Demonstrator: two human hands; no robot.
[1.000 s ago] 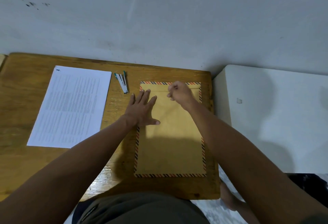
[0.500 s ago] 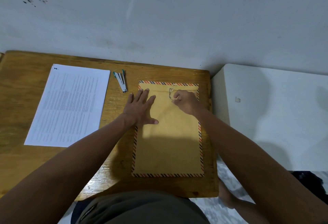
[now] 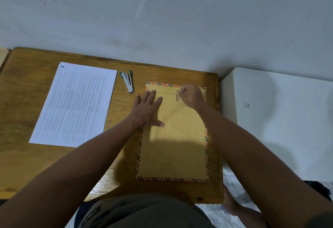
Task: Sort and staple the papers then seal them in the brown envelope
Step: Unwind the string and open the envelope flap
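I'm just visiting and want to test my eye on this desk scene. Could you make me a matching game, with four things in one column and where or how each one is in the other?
Things:
1. left hand
2. right hand
3. stapler
4. sheet stack

States:
A. lies between the printed pages and the brown envelope
B. fingers curled at the string clasp near the envelope's top
C. lies on the left part of the wooden desk
D. pressed flat, fingers spread, on the envelope's left edge

Pairs: 1-D, 2-B, 3-A, 4-C
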